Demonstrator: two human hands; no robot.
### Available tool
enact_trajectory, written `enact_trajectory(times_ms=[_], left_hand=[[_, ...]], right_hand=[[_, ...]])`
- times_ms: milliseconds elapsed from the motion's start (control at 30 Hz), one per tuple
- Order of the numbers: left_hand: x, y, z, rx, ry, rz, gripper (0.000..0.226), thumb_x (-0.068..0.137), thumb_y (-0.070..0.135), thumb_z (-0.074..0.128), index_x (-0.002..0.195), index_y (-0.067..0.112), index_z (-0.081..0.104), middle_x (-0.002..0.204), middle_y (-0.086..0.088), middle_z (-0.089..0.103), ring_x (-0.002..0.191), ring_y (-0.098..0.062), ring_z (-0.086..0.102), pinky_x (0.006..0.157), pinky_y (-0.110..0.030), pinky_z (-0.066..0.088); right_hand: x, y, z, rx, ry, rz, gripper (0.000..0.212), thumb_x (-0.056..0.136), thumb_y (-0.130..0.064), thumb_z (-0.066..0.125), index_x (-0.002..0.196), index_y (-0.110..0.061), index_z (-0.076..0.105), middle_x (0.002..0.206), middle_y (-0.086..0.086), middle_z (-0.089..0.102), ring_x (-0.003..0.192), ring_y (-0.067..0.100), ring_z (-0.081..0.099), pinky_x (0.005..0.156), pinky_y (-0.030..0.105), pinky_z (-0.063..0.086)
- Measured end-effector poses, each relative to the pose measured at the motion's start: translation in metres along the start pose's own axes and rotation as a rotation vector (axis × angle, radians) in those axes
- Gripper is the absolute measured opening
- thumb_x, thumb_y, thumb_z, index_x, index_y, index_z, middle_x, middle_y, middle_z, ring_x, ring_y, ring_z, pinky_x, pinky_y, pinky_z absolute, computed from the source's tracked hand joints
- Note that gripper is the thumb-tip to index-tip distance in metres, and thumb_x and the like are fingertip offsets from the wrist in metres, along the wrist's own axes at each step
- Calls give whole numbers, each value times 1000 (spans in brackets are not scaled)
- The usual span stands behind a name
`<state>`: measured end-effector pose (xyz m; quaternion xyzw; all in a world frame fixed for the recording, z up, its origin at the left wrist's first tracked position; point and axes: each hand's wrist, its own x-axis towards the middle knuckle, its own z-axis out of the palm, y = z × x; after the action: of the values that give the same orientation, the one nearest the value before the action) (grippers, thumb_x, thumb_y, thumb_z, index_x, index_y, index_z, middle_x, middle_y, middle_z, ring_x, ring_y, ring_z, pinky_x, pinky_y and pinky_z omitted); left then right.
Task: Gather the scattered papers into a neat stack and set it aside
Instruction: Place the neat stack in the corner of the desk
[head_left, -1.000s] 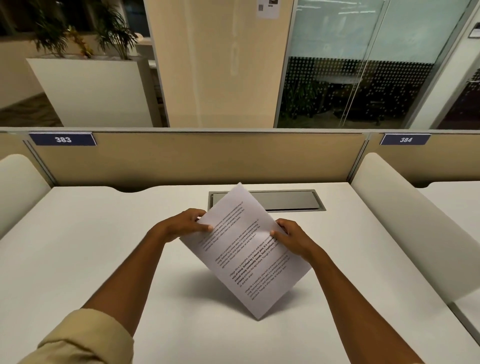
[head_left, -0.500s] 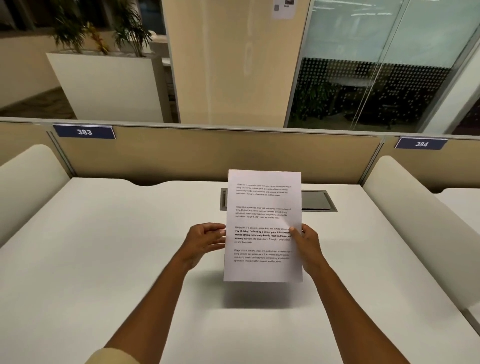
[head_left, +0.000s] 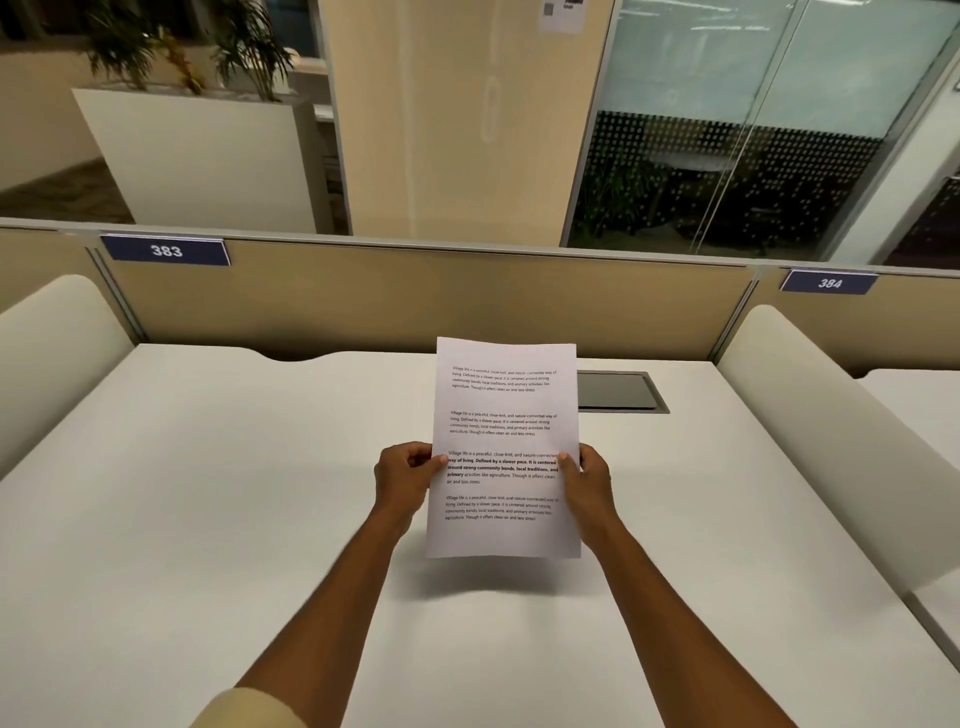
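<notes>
Nearest us, the left hand (head_left: 404, 480) and right hand (head_left: 587, 480) each pinch a side edge of the papers (head_left: 503, 447), thumbs in front, sheets upright just above the white desk (head_left: 208, 519). They look light and floppy, so mid-edge grips on both sides seem right. Beyond sit the grey cable hatch (head_left: 618, 391) and label 383 (head_left: 166, 250).

Warm, dim indoor light falls from above; the held paper (head_left: 503, 447) casts a soft shadow on the white desk (head_left: 208, 493). Wide-angle bending curves the edges; the printed text stays sharp.
</notes>
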<state>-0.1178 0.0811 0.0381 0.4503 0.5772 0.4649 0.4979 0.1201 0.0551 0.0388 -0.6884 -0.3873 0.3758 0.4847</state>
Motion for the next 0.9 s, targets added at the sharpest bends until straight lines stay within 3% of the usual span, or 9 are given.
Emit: enact_trajectory(times_ms=[133,400,567,800,900], left_hand=[[-6,-4,-5,58,40,-9,6,80,8,77,85,10,75,88,-8,76,85,-29,73,82,-45,60],[-19,7,-20,169,195,-70,7,77,7,79,79,6,73,88,-11,75,78,-27,70,78,-38,60],[-26,21,-30,244,290,-83,13,75,7,80,68,9,69,84,-11,74,78,-29,70,77,-38,60],[-38,25,-51,279,380,-107,15,74,9,82,72,1,70,85,-13,74,77,-30,69,76,-43,61],[-39,24,-69,268,415,-126,15,72,9,83,68,7,69,87,-13,74,77,-29,69,76,-41,61]], right_hand=[[-2,4,4,-61,24,12,20,98,-19,52,112,-8,62,109,9,69,96,29,67,87,43,56],[-2,2,13,-33,-19,32,3,87,-14,67,86,-14,70,90,5,73,83,27,71,81,40,59],[5,-3,18,44,-146,72,13,84,-13,70,96,-9,74,94,4,75,84,22,72,76,32,57],[14,-4,38,112,-315,94,10,84,-6,70,92,-12,73,100,10,75,93,28,71,88,43,58],[13,-6,56,126,-361,107,15,85,-5,70,99,-6,72,104,13,74,96,30,71,88,43,58]])
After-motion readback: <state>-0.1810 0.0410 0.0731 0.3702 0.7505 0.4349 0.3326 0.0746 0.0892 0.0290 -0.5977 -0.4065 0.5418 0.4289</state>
